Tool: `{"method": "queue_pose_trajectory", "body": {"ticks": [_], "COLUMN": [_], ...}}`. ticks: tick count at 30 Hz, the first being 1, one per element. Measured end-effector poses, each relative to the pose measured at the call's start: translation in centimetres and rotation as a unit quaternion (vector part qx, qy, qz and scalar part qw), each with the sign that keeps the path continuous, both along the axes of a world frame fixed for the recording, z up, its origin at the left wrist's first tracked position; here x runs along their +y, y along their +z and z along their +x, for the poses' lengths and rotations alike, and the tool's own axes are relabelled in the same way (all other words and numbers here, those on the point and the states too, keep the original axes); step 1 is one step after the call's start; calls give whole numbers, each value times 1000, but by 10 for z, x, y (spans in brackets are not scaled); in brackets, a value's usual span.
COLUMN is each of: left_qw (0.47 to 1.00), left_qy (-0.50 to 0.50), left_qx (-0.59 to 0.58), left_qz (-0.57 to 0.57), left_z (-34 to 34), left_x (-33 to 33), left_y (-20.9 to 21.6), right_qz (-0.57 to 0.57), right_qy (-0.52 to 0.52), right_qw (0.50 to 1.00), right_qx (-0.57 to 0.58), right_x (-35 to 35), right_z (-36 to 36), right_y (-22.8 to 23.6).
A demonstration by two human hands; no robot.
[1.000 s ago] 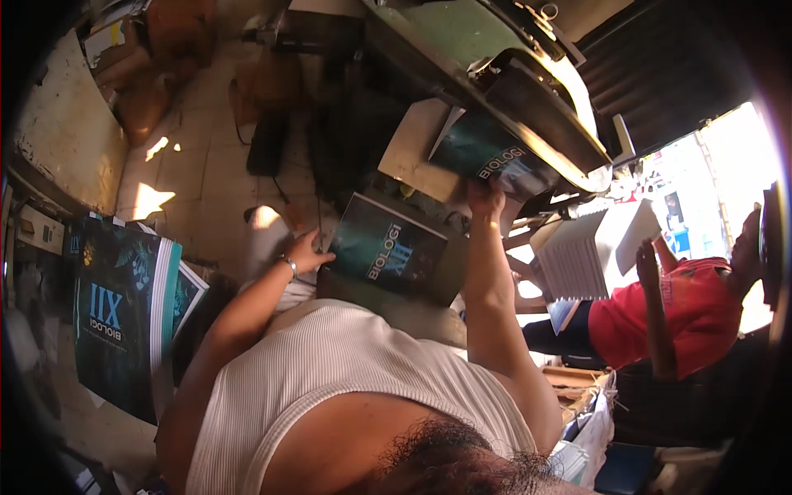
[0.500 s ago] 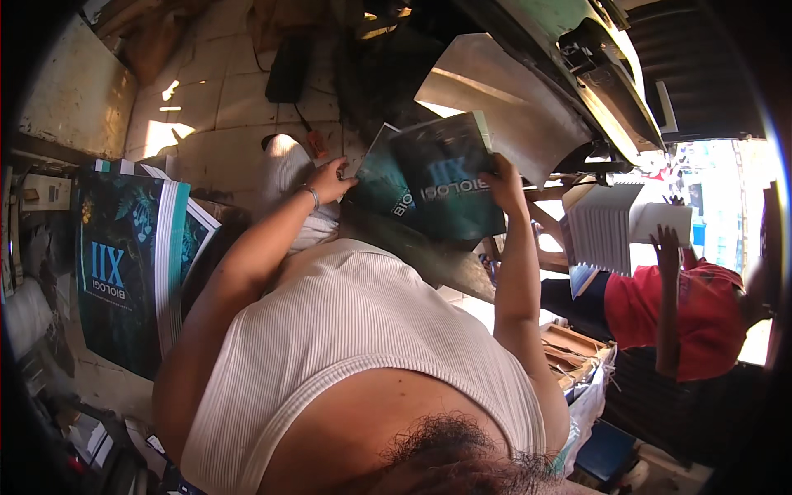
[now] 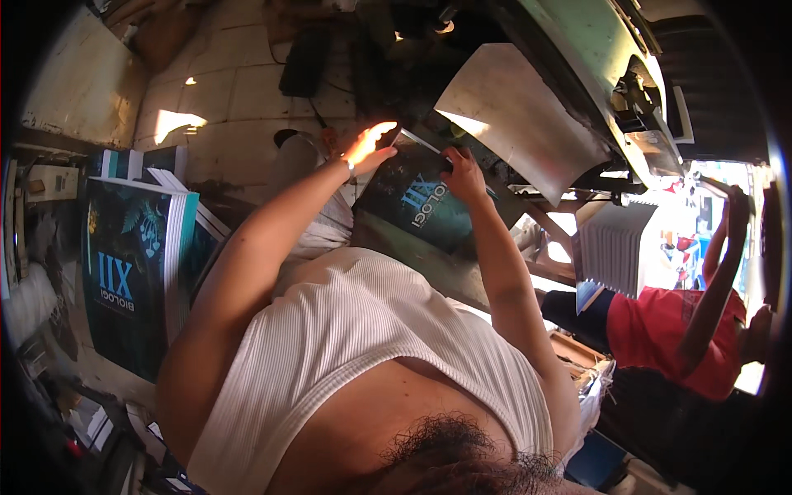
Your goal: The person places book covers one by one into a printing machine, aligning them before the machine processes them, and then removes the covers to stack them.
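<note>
A dark teal softcover book (image 3: 408, 198) with light blue lettering lies tilted in front of me, its pale page edge showing along the top. My right hand (image 3: 464, 175) grips that top edge with bent fingers. At the book's upper left corner is my left hand (image 3: 370, 148), bright with sunlight, its thumb and fingers closed about the corner. Part of another teal cover shows behind my right hand. On my left stands a stack of matching books (image 3: 124, 272), covers toward me, white page blocks and teal spines at their right side.
A large bent grey sheet (image 3: 520, 115) hangs from a green machine (image 3: 569, 41) at the upper right. At right a person in a red shirt (image 3: 672, 338) is beside a fanned pile of white pages (image 3: 619, 247). A dark pedal-like block (image 3: 305, 62) lies on the tiled floor (image 3: 239, 91).
The two teal books, spread apart before, now overlap, with one in front. My right hand has moved left to the top edge, my left hand up to the corner. The person in red has raised an arm.
</note>
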State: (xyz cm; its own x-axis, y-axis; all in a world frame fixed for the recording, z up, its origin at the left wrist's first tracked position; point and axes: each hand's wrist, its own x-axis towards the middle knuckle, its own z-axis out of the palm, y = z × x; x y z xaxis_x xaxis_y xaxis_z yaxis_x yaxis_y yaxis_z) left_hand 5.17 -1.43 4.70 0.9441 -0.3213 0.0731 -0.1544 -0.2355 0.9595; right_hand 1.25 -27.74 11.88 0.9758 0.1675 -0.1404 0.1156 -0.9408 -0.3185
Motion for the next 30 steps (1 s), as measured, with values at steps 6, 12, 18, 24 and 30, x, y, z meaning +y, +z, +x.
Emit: {"method": "queue_pose_trajectory", "body": {"ticks": [6,12,18,24,30], "left_qw": [976,973,989,986,974], "left_qy": [-79,-78,-54,-51,-61], "left_qx": [-160,-177,-95,-130,-139], "left_qz": [121,124,98,91,168], "left_z": [54,65,60,61,60], "left_x": [-38,-38,-37,-37,-35], "left_y": [-25,-16,-17,-25,-7], "right_qz": [-25,14,-18,-64,-35], "right_qy": [-49,-103,-126,-142,-159], "right_qw": [992,987,985,982,978], "right_qx": [-112,-126,-119,-109,-130], "right_x": [15,47,0,-115,-141], "right_z": [-5,29,13,-48,-57], "right_y": [-2,-21,-15,-9,-21]}}
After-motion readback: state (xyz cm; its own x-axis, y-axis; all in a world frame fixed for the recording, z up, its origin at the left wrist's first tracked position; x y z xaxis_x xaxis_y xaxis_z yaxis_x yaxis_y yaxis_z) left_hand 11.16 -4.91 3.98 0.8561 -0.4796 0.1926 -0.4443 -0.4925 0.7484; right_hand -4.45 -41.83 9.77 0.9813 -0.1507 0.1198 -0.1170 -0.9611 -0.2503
